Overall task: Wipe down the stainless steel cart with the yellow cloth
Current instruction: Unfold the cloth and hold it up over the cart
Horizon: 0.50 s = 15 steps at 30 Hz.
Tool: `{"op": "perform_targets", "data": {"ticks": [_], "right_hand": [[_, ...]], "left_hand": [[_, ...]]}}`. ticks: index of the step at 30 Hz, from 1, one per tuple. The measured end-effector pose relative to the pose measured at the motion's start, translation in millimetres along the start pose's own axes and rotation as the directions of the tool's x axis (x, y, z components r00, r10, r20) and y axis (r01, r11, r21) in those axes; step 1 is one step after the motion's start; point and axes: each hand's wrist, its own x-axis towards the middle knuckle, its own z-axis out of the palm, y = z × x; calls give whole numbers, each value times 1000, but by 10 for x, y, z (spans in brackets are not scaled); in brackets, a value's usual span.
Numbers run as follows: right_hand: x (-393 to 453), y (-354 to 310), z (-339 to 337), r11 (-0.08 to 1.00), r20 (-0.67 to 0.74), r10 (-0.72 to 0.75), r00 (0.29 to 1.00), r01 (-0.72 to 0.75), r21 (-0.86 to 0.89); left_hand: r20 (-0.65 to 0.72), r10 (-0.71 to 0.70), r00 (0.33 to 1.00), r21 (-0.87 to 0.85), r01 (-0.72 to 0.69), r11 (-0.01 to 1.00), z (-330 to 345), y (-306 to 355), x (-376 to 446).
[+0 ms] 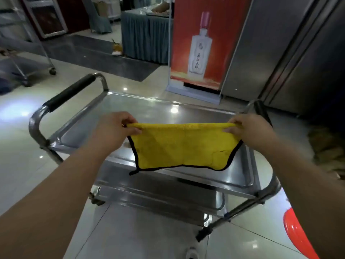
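Pinching the yellow cloth [183,146] taut mid-frame, left hand [113,128] and right hand [250,128]; I'd fold it before wiping the cart tray [141,107].

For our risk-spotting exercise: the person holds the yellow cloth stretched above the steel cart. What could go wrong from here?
1. The left hand and right hand only pinch the top corners of the yellow cloth; it could slip and fall to the floor.
2. The cart seems to stand on wheels on glossy tiles, so a hard wipe might roll it away.
3. The red object near the cart's leg could be bumped.
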Motion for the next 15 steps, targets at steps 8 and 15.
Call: {"op": "perform_targets", "data": {"ticks": [8,15], "right_hand": [[-188,600,-241,976,-158,130,979,-155,-155],[-188,1126,-553,942,-388,304,870,-334,-11]], "left_hand": [[19,146,989,-14,-146,989,421,450,322],[-25,230,973,-129,-232,964,783,1056,734]]}}
